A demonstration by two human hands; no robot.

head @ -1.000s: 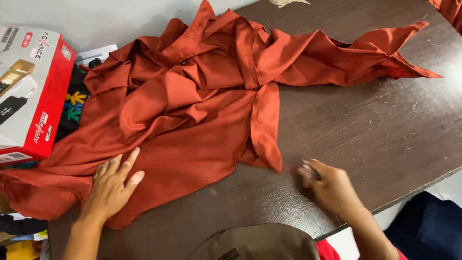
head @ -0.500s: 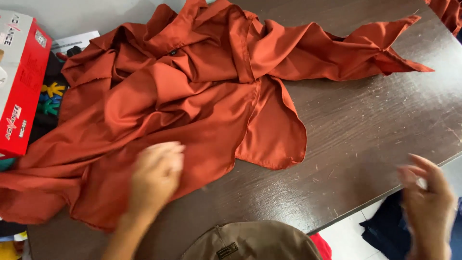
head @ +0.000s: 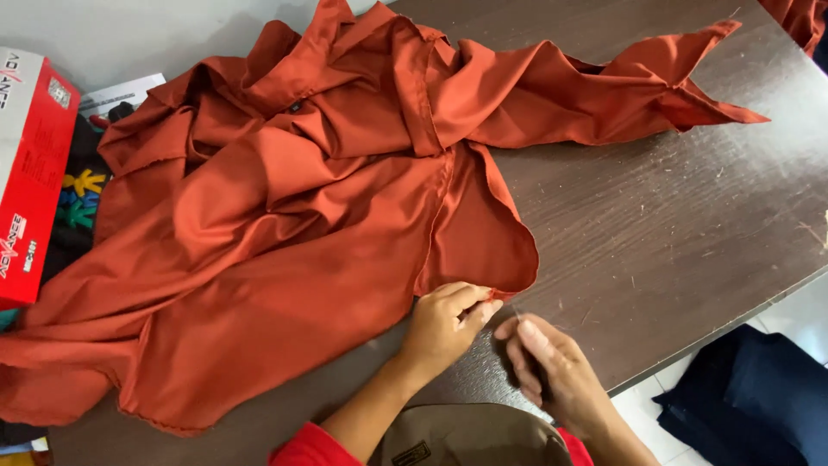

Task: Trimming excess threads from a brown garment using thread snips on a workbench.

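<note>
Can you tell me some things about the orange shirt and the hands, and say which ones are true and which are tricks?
1. The left hand pinches the hem of the shirt. True.
2. The right hand lies flat on the shirt. False: it is beside the hem, over the bare table.
3. The shirt is neatly folded. False: it lies crumpled and spread out.
4. A red box sits at the left edge of the table. True.
5. The dark blue cloth lies on the table. False: it is below the table's edge.

A rumpled rust-orange shirt [head: 285, 224] lies spread across the table, its hem edge pinched.
</note>
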